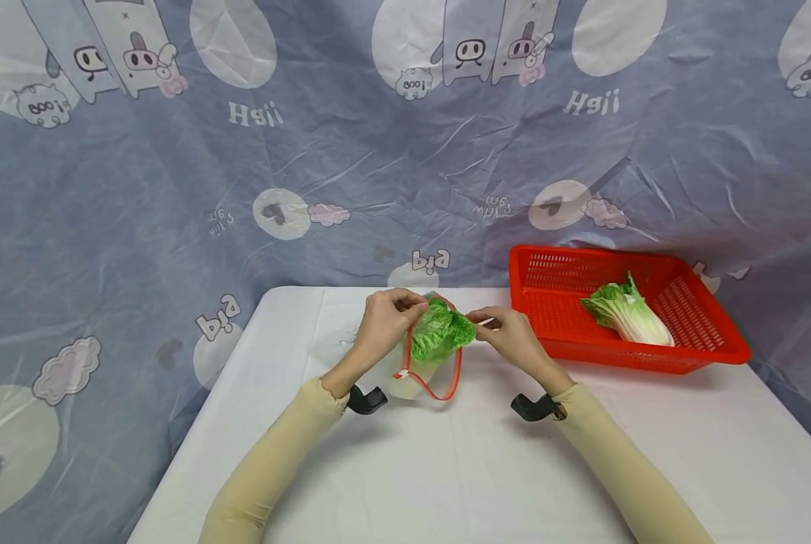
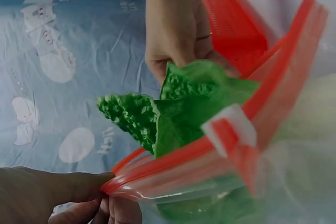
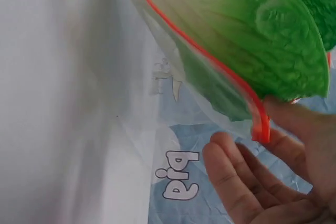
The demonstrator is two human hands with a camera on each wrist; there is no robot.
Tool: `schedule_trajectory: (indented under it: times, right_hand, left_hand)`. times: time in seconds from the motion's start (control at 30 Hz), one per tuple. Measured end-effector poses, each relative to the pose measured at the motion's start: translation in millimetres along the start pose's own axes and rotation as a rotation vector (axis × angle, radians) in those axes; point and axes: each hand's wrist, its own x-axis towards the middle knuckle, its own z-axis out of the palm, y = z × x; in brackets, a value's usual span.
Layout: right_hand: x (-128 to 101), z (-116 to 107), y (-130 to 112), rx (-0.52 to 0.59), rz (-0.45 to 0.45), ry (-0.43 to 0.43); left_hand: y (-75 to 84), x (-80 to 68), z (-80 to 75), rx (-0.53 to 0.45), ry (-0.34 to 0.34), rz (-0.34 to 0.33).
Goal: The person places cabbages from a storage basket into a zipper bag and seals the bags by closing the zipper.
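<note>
A clear zip bag (image 1: pixel 451 387) with a red zip edge lies at the table's far side, its mouth spread apart. Inside it is a Chinese cabbage (image 1: pixel 439 332), its green leaves poking out past the mouth. With thumb and fingers, my left hand (image 1: pixel 388 321) pinches one end of the red edge, clearest in the left wrist view. My right hand (image 1: pixel 510 338) pinches the opposite end between thumb and index finger, close to the leaves; its other fingers stay loose. A white slider (image 2: pixel 231 127) sits on the zip. Clear plastic covers the cabbage's pale base.
At the right stands a red plastic basket (image 1: pixel 711 359) with perforated walls. Another Chinese cabbage (image 1: pixel 639 321) lies in it, leaves toward the left. A white cloth covers the table (image 1: pixel 419 483). Behind hangs a blue-grey printed curtain (image 1: pixel 378 166).
</note>
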Motion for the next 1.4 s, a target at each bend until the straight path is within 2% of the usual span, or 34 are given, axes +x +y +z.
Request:
schedule_trajectory:
  times: [0.2, 0.33, 0.6, 0.7, 0.8, 1.0, 1.07, 1.17, 1.3, 1.4]
  right_hand:
    - [0.1, 13.5, 1.8, 0.014, -0.011, -0.011]
    - [-2.0, 19.2, -1.4, 0.097, 0.075, 0.006]
    - [-11.3, 15.2, -20.4, 0.550, 0.344, 0.058]
    - [-15.7, 12.6, -27.2, 0.689, 0.396, 0.059]
    - [-18.9, 11.6, -32.2, 0.775, 0.422, 0.056]
    - [-21.7, 11.9, -36.8, 0.816, 0.416, 0.072]
    - [-22.0, 12.4, -36.1, 0.819, 0.412, 0.076]
    - [-22.4, 12.2, -34.4, 0.817, 0.411, 0.089]
    - [-21.9, 8.9, -30.9, 0.820, 0.416, 0.105]
    - [-20.7, 5.9, -29.1, 0.838, 0.425, 0.114]
  left_hand:
    - [-0.4, 0.8, -6.1, 0.022, -0.040, -0.024]
    - [-1.4, 1.0, -5.9, 0.022, -0.040, -0.029]
    - [-2.9, 4.3, -8.0, -0.016, 0.002, -0.009]
    - [-4.7, 3.2, -7.6, -0.029, -0.014, -0.005]
    - [-6.5, 0.1, -6.7, -0.022, -0.038, 0.010]
    - [-7.2, -15.1, -11.9, 0.034, -0.089, 0.023]
    - [-8.5, -25.3, -16.4, 0.086, -0.133, 0.012]
    - [-12.6, -43.6, -23.3, 0.217, -0.243, 0.009]
    - [-18.7, -63.8, -28.0, 0.367, -0.357, 0.097]
    - [-22.5, -68.5, -28.5, 0.361, -0.353, 0.154]
